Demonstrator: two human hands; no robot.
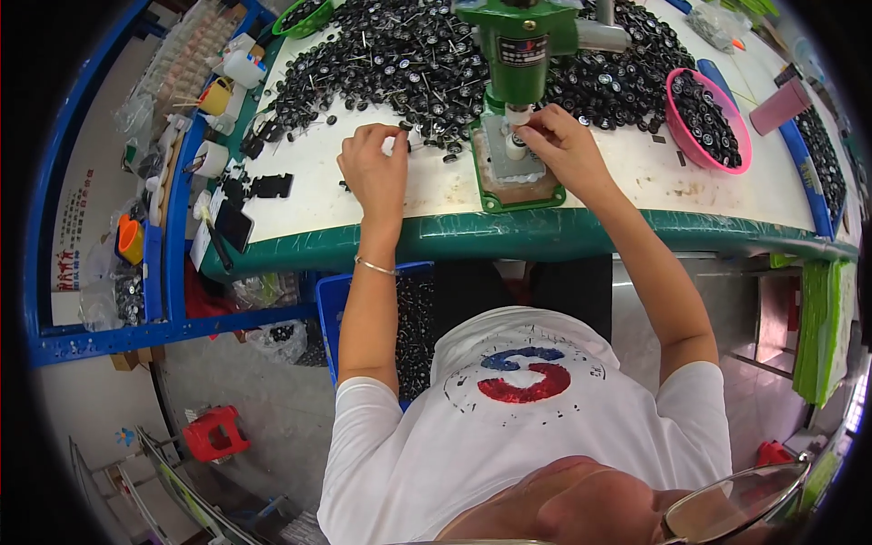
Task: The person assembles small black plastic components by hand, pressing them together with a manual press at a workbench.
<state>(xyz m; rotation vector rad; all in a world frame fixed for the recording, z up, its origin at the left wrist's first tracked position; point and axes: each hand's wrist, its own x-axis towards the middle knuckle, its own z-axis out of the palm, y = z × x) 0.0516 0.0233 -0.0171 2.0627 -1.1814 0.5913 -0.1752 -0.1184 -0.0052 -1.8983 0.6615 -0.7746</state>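
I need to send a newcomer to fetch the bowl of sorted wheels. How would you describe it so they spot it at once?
Start at the green press in the middle of the white bench. Look to its right, past the person's right hand: the pink bowl sits there, filled with small black wheels. It is the only pink round container on the bench.

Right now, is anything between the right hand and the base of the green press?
No. The right hand already rests at the green press base plate, fingertips by a small part under the ram; nothing visible stands between.
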